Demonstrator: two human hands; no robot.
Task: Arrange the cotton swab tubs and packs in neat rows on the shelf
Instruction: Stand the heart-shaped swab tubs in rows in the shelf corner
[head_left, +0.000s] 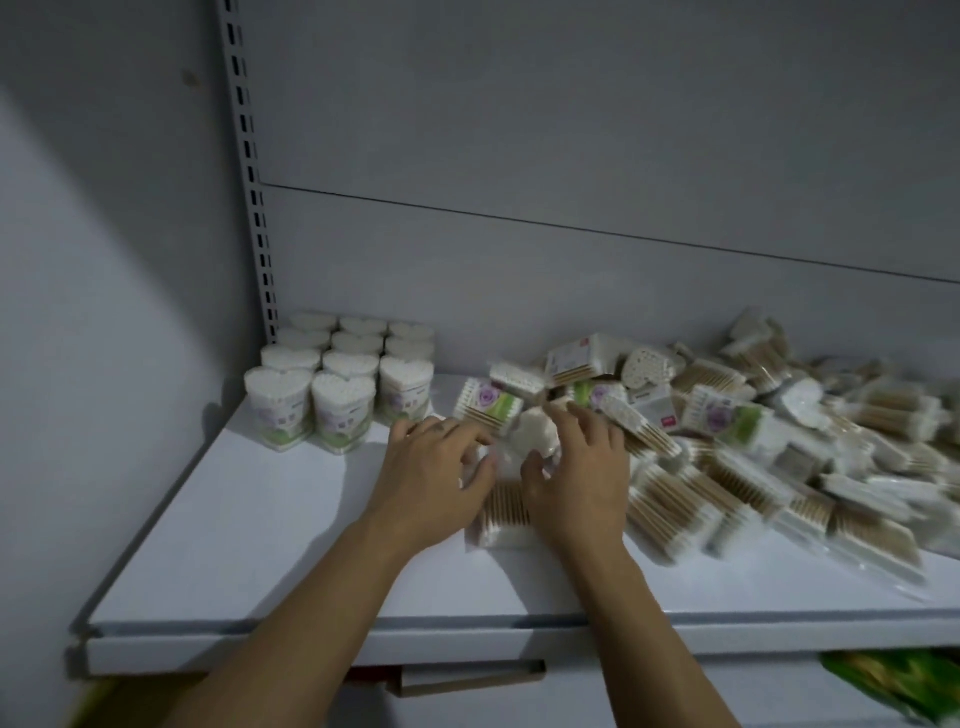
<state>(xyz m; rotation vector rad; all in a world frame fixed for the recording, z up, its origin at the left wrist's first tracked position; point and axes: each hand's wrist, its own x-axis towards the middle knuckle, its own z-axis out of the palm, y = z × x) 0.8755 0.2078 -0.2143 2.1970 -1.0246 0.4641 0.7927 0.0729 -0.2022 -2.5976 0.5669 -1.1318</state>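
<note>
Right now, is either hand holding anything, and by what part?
The right hand seems to pinch a white tub by its sides; the left hand lies open.

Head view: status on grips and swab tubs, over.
Left grip and right grip flank a lying white swab tub; hold unclear. Heart-shaped white tubs rowed back left. Clear swab packs heaped right.
</note>
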